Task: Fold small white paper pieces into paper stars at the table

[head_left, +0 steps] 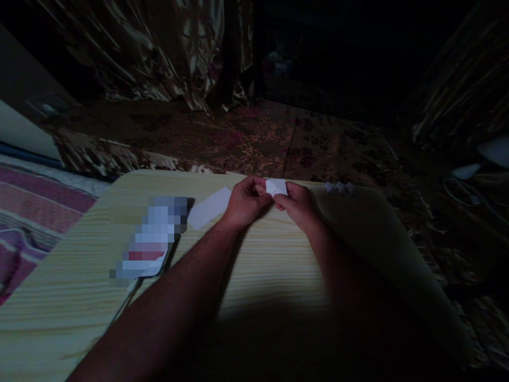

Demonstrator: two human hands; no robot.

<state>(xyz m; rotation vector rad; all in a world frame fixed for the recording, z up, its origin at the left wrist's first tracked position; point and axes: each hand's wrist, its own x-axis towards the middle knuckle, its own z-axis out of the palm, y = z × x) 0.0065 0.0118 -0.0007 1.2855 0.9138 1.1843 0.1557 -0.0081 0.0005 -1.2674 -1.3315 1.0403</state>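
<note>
Both my hands meet over the far edge of a pale wood-grain table (270, 276), around a small folded piece of white paper (277, 187). My left hand (247, 200) pinches its left side between thumb and fingers. On the right side, my right hand (296, 201) grips it, thumb on the near edge. Crease lines show on the paper's face. A flat strip of white paper (209, 208) lies just left of my left hand. Right of my right hand, several small folded paper pieces (339, 188) stand in a row in the shade.
A lit device with a blurred-out screen (149, 241) lies on the table's left part, a cable (127, 300) running from its near end. Behind the table is a patterned, fringed cover (238, 130) beneath draped curtains (191, 48). Striped bedding (35, 207) is at left; a white cord (457, 191) is at right.
</note>
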